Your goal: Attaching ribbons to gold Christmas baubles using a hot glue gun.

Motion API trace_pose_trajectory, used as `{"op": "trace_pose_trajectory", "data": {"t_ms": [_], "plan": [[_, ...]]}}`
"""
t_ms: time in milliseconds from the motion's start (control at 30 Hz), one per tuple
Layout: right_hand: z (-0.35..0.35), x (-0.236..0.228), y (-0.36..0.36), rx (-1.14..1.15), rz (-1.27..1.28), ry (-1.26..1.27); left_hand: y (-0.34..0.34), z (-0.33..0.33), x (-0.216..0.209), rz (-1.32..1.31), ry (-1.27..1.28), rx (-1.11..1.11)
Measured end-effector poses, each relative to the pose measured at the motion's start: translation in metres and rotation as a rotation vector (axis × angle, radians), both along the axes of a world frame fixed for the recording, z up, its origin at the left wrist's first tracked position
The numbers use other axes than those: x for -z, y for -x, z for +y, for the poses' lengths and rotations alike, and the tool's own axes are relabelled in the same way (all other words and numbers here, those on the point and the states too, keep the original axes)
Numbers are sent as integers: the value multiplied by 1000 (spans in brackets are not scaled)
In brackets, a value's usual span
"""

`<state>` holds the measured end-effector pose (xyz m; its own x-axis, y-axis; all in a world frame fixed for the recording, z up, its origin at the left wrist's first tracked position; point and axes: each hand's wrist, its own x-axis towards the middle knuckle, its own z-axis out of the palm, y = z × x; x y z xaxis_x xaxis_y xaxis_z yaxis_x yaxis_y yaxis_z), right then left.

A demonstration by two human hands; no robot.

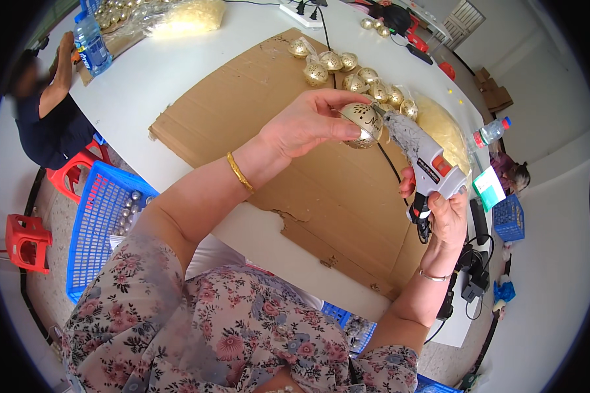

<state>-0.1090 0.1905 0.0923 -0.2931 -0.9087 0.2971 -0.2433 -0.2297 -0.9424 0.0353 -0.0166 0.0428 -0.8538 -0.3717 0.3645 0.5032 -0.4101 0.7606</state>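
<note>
My left hand (308, 124) grips a pale gold ball ornament (362, 126) with dark star shapes and lettering on it, fingers at its upper and lower sides. In my right hand (447, 213) is a white hot glue gun (432, 164), its front end coated in grey residue. The gun's nozzle points up and left and meets the top of the ball, or comes very near it; I cannot tell which. Both are held above a brown cardboard sheet (242, 98). Just beyond my hands lie several more gold ball ornaments (355, 83) in a loose row.
A clear bag of yellowish material (442, 128) lies right of the ornaments. Bottles (92, 42) and a power strip (301, 14) stand on the white table (196, 49). Blue baskets (98, 223) and red stools (27, 242) are at left, where another person (52, 111) sits.
</note>
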Motion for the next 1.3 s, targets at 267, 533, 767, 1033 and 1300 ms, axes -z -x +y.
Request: {"op": "trace_pose_trajectory", "data": {"t_ms": [267,533,767,1033,1300], "plan": [[-1,-2,0,0,35,26,0,-2,1,5,8,-10],[2,-2,2,16,58,17,0,-2,0,-3,4,-17],[2,-3,3,16,58,-3,-2,-2,-2,-5,1,-23],[4,-5,6,20,84,-1,-3,-2,-2,-19,11,-36],[4,-4,7,31,71,-1,-4,-2,-3,-15,9,-24]]}}
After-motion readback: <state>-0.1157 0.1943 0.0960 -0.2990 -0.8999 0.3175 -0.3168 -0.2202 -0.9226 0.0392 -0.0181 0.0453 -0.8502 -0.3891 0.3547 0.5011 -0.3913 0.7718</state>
